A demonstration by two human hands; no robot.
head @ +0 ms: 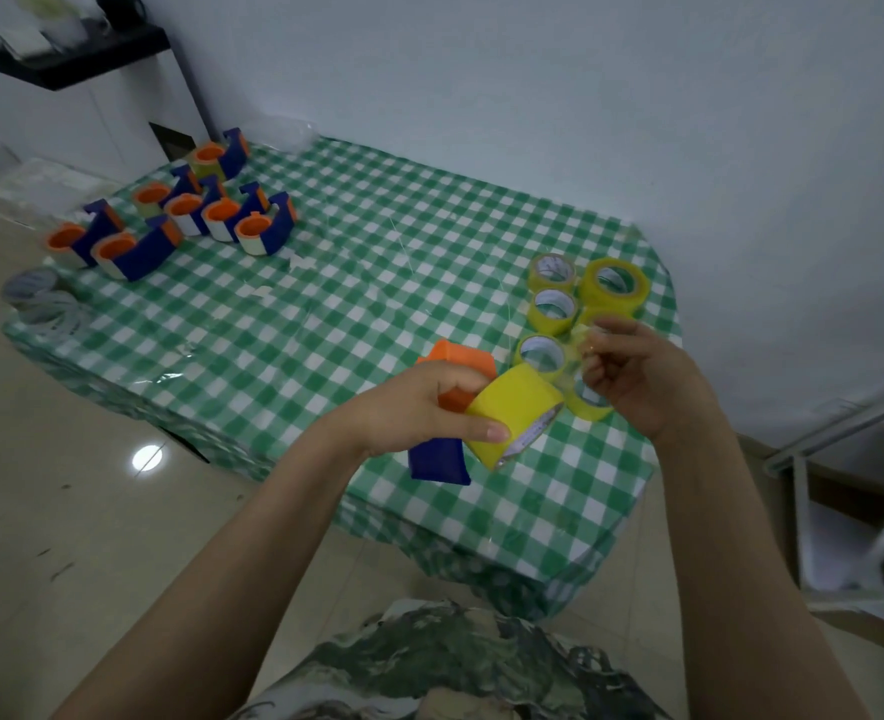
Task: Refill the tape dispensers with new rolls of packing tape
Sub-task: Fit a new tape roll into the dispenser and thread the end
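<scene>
Green-checked cloth covers the low table [377, 262] against a pale wall, and the single head view looks down on all of it.

At the far left corner stands a cluster of blue-and-orange loaded dispensers [190, 220], apparently set aside as done. Some pale, worn-looking rolls [40, 298] lie at the left edge, kept apart from the fresh stock. The new yellow rolls [614, 283] sit bunched at the right, near the working hand.

The left hand [414, 407] is raised over the near edge, fingers curled round the dispenser [440, 459], thumb laid along the yellow roll [518, 407] seated in it, likely to stop the roll turning. The wrist is bent so the roll's face tips toward the other hand.

The right hand [637, 376] hovers just beside it, above the spare rolls, fingertips pinching what looks like the tape end [585, 335]. This seems to be pulling the leader free for threading, though the strip is too clear and blurred to trace.
</scene>
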